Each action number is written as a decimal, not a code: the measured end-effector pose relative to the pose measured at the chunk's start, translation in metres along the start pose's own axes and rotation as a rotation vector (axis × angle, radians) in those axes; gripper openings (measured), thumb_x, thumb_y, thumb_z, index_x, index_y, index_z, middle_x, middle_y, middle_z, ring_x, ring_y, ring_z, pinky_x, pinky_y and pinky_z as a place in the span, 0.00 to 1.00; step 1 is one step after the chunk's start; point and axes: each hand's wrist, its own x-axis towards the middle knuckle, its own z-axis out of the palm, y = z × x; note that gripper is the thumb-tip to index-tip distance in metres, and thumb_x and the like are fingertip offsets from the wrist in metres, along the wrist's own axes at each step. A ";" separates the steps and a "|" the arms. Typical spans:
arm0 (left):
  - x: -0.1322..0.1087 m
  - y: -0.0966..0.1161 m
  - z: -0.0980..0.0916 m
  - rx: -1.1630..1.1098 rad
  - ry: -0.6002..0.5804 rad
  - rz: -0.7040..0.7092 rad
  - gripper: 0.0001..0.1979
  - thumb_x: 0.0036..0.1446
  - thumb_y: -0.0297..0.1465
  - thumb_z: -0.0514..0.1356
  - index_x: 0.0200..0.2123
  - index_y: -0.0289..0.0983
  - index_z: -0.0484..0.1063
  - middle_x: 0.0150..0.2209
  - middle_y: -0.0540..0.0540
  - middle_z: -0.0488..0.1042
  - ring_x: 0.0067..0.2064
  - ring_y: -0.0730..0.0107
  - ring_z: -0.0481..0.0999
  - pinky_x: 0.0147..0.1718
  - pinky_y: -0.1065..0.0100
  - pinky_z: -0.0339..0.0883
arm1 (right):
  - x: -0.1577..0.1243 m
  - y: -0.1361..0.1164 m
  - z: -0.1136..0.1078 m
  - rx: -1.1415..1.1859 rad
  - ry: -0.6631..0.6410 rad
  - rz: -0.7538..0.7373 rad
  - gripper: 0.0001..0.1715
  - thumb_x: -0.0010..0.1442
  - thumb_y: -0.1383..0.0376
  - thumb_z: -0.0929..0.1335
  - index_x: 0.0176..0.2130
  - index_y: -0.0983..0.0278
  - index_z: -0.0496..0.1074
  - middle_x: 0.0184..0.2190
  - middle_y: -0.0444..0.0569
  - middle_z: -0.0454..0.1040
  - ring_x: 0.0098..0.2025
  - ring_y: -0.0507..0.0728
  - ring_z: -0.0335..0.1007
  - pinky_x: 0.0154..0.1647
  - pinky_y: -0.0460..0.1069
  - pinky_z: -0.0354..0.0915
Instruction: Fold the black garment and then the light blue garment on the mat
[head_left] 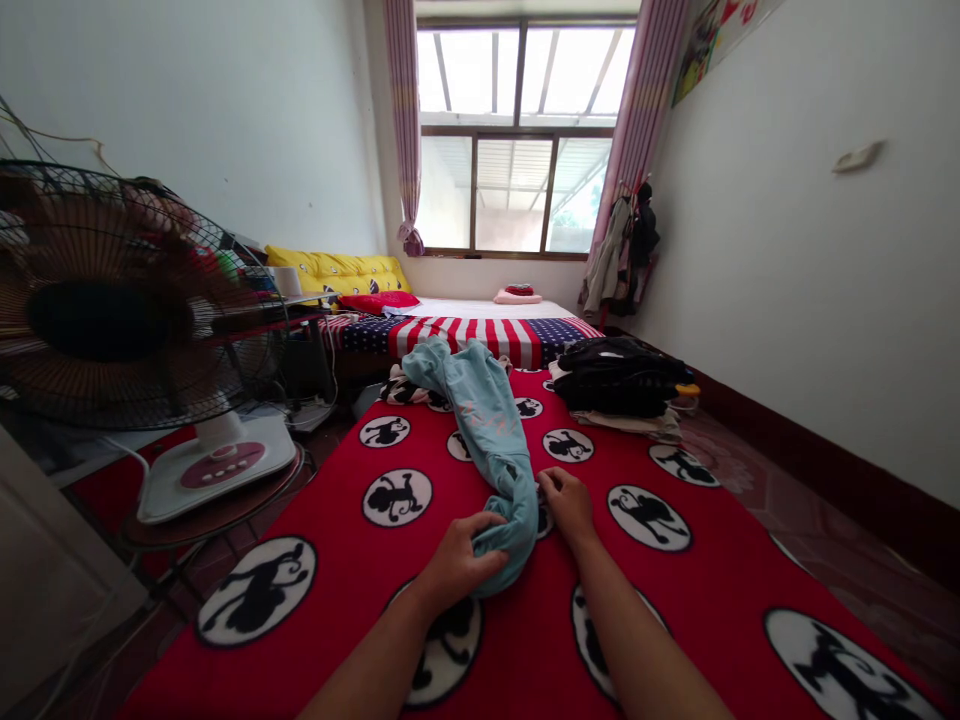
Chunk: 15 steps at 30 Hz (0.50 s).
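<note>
A light blue garment (480, 425) lies stretched along a red blanket (645, 620) printed with black monkeys in white circles. My left hand (456, 562) is closed round the near, bunched end of the garment. My right hand (566, 503) pinches the garment's edge on its right side, fingers curled. Both forearms reach in from the bottom of the view. The far end of the garment is crumpled near a black-and-white cloth (405, 388).
A standing fan (112, 300) on a pink-and-white base (221, 465) stands at the left. A pile of dark folded clothes (619, 375) sits at the right far end. Beyond are a stars-and-stripes bedspread (480, 335), yellow pillows (337, 268), a window and hanging clothes (622, 250).
</note>
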 end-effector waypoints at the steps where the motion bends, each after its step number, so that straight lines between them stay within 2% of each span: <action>1: 0.000 0.000 0.000 0.003 0.002 0.001 0.15 0.46 0.27 0.62 0.41 0.34 0.75 0.32 0.48 0.74 0.33 0.68 0.71 0.33 0.71 0.63 | 0.000 0.000 0.000 0.000 0.002 0.000 0.17 0.57 0.55 0.61 0.30 0.61 0.74 0.27 0.47 0.77 0.31 0.56 0.72 0.33 0.47 0.61; 15: -0.001 0.003 -0.002 -0.001 -0.002 -0.010 0.15 0.46 0.28 0.62 0.41 0.34 0.75 0.32 0.48 0.75 0.34 0.67 0.71 0.34 0.71 0.62 | -0.002 -0.001 -0.002 0.009 -0.002 0.012 0.17 0.57 0.54 0.61 0.30 0.60 0.74 0.27 0.47 0.77 0.32 0.57 0.73 0.33 0.48 0.62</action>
